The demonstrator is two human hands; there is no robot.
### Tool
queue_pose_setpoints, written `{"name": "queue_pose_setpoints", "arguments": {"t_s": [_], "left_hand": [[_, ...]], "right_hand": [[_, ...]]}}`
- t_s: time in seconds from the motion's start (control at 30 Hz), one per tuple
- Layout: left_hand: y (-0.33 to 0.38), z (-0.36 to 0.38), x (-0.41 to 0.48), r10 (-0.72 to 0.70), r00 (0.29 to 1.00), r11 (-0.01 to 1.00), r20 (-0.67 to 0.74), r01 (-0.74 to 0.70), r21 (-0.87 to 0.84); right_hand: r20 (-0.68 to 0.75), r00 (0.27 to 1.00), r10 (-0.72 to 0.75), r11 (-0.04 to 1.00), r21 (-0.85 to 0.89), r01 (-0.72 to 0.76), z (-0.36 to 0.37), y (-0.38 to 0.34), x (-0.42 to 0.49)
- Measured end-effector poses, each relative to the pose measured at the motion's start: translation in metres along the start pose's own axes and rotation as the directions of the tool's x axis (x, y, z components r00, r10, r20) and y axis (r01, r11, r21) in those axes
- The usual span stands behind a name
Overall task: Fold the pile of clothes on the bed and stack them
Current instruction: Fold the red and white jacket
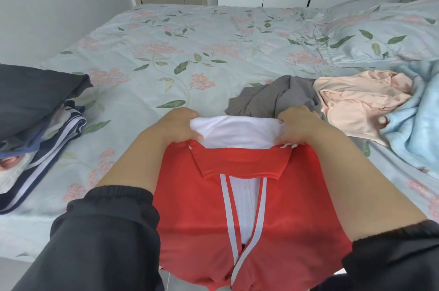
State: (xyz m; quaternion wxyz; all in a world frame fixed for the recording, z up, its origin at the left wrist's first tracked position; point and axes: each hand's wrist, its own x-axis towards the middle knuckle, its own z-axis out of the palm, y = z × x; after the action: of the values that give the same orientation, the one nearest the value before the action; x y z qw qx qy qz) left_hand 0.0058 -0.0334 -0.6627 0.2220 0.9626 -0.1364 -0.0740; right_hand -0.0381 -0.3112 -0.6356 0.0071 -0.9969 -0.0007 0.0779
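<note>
Item: red jacket, white trim, zip front partly open.
- Position: held up at the near edge of the bed. Its upper end is at the hands and the rest hangs down towards the person. The lower hem is cut off by the frame.
- Long axis: from the hands back to the body. The gripped white edge runs crosswise, left to right.
- Left hand: fingers curled over the left end of the white edge, pinching it.
- Right hand: the right end is pinched likewise. The hands are level and apart by the width of the edge, neither nearer.
- Step judged: the jacket is being squared for a fold, and bare sheet lies straight ahead of the hands.
- Stack of folded clothes: well to the left, on the left hand's side.
- Unfolded remainder: a grey garment just beyond the right hand, a pink garment beside it, and blue fleece further right.
</note>
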Motion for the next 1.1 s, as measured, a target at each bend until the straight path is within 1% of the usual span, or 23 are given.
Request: {"name": "queue_pose_setpoints", "arguments": {"t_s": [0.1,0.17,0.2,0.23,0.3,0.37,0.43,0.53,0.67,0.73,0.77,0.83,0.87,0.9,1.0,1.03,1.1], "left_hand": [[0.008,0.001,-0.006,0.037,0.998,0.999,-0.052,-0.035,0.040],[0.015,0.003,-0.011,0.035,0.994,0.997,-0.102,-0.027,0.076],[0.019,0.002,-0.014,0.027,0.991,0.995,-0.131,-0.015,0.097],[0.023,-0.002,-0.017,0.022,0.987,0.993,-0.160,-0.002,0.121],[0.033,-0.017,-0.023,0.030,0.974,0.989,-0.226,0.004,0.148],[0.043,-0.040,-0.027,0.060,0.951,0.991,-0.303,-0.019,0.136],[0.053,-0.065,-0.027,0.103,0.926,0.988,-0.363,-0.052,0.148],[0.066,-0.095,-0.020,0.208,0.887,0.957,-0.412,-0.098,0.272],[0.073,-0.122,0.005,0.293,0.857,0.901,-0.424,-0.098,0.423],[0.074,-0.131,0.023,0.329,0.833,0.871,-0.445,-0.085,0.484],[0.074,-0.134,0.032,0.338,0.817,0.862,-0.468,-0.068,0.503],[0.073,-0.136,0.052,0.332,0.780,0.851,-0.531,-0.006,0.525],[0.072,-0.133,0.062,0.316,0.775,0.846,-0.548,0.031,0.532],[0.070,-0.126,0.070,0.296,0.783,0.839,-0.547,0.061,0.541],[0.061,-0.091,0.083,0.255,0.842,0.815,-0.476,0.078,0.575],[0.057,-0.079,0.083,0.241,0.855,0.813,-0.459,0.080,0.577],[0.049,-0.062,0.078,0.217,0.859,0.833,-0.464,0.085,0.547]], "right_hand": [[0.034,0.999,-0.021,0.996,0.091,0.018,-0.004,0.003,-0.008],[0.072,0.997,-0.009,0.993,0.120,0.000,-0.007,0.005,-0.017],[0.062,0.998,0.001,0.992,0.128,-0.009,-0.009,0.005,-0.022],[0.024,1.000,0.014,0.991,0.131,-0.017,-0.011,0.004,-0.027],[-0.141,0.989,0.045,0.989,0.148,-0.024,-0.021,0.004,-0.035],[-0.336,0.940,0.058,0.985,0.173,0.001,-0.039,0.006,-0.038],[-0.445,0.893,0.071,0.982,0.189,0.017,-0.061,0.007,-0.038],[-0.482,0.875,0.049,0.992,0.129,0.015,-0.094,0.007,-0.026],[-0.510,0.860,0.007,0.998,0.063,0.029,-0.128,0.009,0.004],[-0.573,0.820,0.000,0.999,0.042,0.029,-0.140,0.010,0.023],[-0.617,0.787,0.003,0.999,0.043,0.031,-0.143,0.010,0.033],[-0.702,0.712,0.013,0.998,0.050,0.031,-0.141,0.009,0.054],[-0.718,0.696,0.016,0.999,0.046,0.025,-0.135,0.009,0.064],[-0.710,0.704,0.017,0.999,0.039,0.015,-0.127,0.010,0.073],[-0.615,0.788,0.040,0.999,0.036,-0.023,-0.091,0.009,0.089],[-0.596,0.802,0.039,0.999,0.030,-0.026,-0.080,0.009,0.089],[-0.594,0.804,0.032,0.999,0.026,-0.020,-0.067,0.009,0.084]]}}
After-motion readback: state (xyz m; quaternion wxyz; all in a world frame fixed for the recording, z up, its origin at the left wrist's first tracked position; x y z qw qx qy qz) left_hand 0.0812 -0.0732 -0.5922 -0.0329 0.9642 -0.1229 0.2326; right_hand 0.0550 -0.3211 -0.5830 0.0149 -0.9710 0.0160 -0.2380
